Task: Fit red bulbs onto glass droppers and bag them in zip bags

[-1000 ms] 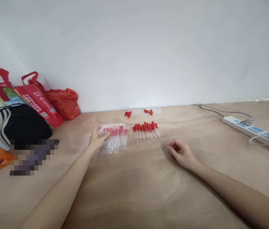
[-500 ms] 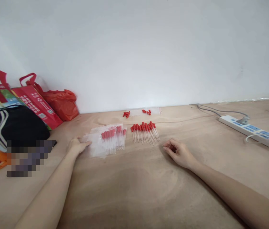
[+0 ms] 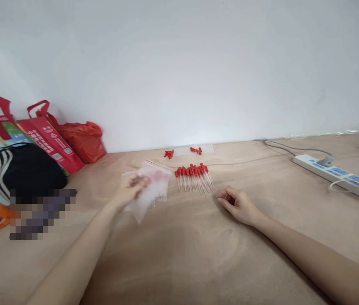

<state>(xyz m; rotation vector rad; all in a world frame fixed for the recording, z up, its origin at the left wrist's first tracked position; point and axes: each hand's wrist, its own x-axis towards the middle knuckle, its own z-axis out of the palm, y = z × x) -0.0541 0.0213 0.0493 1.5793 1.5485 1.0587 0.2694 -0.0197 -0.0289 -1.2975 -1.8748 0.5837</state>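
Between the fingers of my left hand [image 3: 131, 188] is a clear zip-lock bag [image 3: 149, 192], lifted and tilted, somewhat blurred. Beneath and behind it lie more zip-lock bags [image 3: 164, 191] holding droppers with red bulbs, partly covered. My right hand [image 3: 238, 205] rests on the table with its fingers curled in; whether anything is inside them I cannot make out. To its left, a row of droppers [image 3: 193, 178] with red rubber bulbs and clear tubes lies loose, tips toward me.
Near the wall lie loose red bulbs [image 3: 168, 153] and a flat clear bag [image 3: 182, 150] with more bulbs on it. A white power strip [image 3: 335, 173] with grey cables is on the right. Red bags [image 3: 84, 140] and a black drawstring bag [image 3: 36, 169] stand at the left.
My left hand has moved right and picked up a zip-lock bag from the pile's left side, carrying it over the filled bags. My right hand has stayed in place.
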